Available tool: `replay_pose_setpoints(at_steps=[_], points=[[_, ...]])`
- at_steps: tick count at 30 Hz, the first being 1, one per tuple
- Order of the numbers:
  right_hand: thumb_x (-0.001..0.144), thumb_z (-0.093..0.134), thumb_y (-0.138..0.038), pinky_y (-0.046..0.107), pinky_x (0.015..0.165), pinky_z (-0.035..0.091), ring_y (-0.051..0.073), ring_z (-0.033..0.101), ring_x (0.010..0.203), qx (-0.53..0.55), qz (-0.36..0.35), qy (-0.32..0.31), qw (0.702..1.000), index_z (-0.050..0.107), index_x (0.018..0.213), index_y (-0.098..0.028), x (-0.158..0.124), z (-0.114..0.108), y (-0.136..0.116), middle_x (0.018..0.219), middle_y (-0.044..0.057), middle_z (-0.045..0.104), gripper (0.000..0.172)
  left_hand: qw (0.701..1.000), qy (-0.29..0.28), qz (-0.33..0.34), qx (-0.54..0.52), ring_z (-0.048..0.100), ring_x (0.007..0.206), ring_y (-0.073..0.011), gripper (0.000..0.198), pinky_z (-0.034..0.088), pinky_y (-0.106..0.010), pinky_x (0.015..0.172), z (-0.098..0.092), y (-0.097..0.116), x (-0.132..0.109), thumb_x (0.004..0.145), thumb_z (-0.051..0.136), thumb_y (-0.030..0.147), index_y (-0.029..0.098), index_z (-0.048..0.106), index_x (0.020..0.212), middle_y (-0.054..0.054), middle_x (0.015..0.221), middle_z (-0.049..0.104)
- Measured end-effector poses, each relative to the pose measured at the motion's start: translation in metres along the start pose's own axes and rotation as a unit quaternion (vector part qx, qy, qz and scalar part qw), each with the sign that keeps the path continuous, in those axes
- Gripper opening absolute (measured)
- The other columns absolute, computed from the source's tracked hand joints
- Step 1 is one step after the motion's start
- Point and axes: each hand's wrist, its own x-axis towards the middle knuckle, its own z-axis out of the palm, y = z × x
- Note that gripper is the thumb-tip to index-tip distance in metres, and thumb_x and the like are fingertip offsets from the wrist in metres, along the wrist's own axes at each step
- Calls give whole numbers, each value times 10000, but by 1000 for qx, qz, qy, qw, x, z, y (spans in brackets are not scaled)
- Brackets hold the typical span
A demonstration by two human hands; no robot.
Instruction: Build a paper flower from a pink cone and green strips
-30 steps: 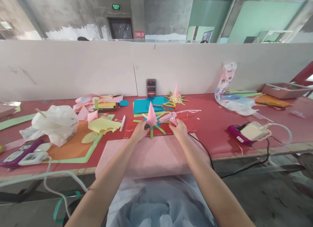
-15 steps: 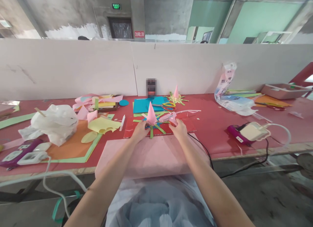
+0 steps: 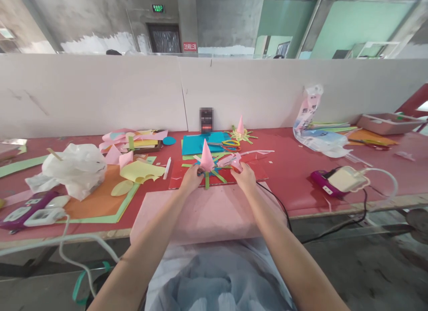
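Note:
Before me stands a pink paper cone [image 3: 207, 157] on a blue paper base, with green paper strips [image 3: 207, 180] spreading out around it. My left hand [image 3: 191, 178] is closed at the left edge of this cone craft; its fingertips are partly hidden there. In my right hand [image 3: 246, 176] is a pink hot glue gun [image 3: 229, 160], its nozzle pointing left toward the strips. Beneath the craft lies a red board [image 3: 175, 180]. Yellow-handled scissors [image 3: 231, 144] rest behind it on blue paper sheets [image 3: 192, 146].
A similar cone craft [image 3: 240, 127] stands farther back. Paper scraps [image 3: 142, 169], a white plastic bag [image 3: 75, 166] and a purple power strip [image 3: 30, 209] lie left. To the right are another power strip [image 3: 323, 182] and a pink basket [image 3: 389, 124]. A black cable [image 3: 277, 199] trails from the glue gun.
Almost nothing differs. Both hands, the cone craft and the glue gun hold nearly the same places; the view has shifted very slightly.

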Motion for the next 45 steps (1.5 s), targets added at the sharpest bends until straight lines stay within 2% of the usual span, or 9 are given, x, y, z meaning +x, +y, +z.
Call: replay_pose_setpoints(at_steps=[12, 24, 29, 34, 39, 45], points=[[730, 576, -382, 319, 867, 428, 235, 543, 1061, -12, -1, -1, 1000, 552, 1121, -182, 0, 1, 0, 1122, 99, 594, 440, 1000, -6, -10, 16, 581, 760, -153, 111, 482, -254, 685, -1, 2, 0, 718, 570, 141, 171, 582, 824, -46, 865, 601], [732, 570, -386, 321, 866, 424, 240, 544, 1059, -5, 0, 1, 1000, 553, 1127, -180, 0, 0, 0, 1130, 100, 594, 446, 1000, -12, 9, 10, 582, 765, -157, 84, 485, -288, 748, -7, 9, -4, 759, 530, 159, 171, 604, 797, -49, 873, 593], [729, 581, -372, 319, 882, 420, 232, 546, 1055, 1, -2, -5, 1000, 547, 1134, -162, 1, 1, 0, 1121, 105, 595, 457, 998, -43, 24, -40, 588, 833, -165, 142, 480, -283, 789, -14, 11, -10, 715, 593, 201, 173, 611, 852, -52, 936, 599], [720, 594, -379, 320, 876, 423, 233, 543, 1061, 4, 7, -5, 1000, 545, 1134, -178, 1, 0, -1, 1135, 99, 590, 463, 997, -69, 27, -21, 564, 930, -184, 231, 461, -305, 844, -19, 14, -14, 643, 656, 202, 182, 631, 872, -56, 1032, 581], [727, 581, -383, 321, 859, 429, 238, 542, 1063, -3, 8, -10, 1000, 552, 1120, -182, 0, -1, -1, 1141, 99, 588, 443, 998, -52, 29, -19, 564, 905, -175, 179, 457, -302, 834, -18, 16, -13, 666, 645, 219, 181, 630, 840, -47, 975, 597], [733, 568, -390, 326, 855, 426, 241, 549, 1045, -9, -5, 1, 1000, 554, 1123, -190, 0, 0, 0, 1121, 99, 600, 439, 997, -63, 42, -7, 573, 878, -170, 84, 453, -305, 852, -18, 16, -11, 693, 640, 223, 193, 669, 765, -43, 962, 601]])
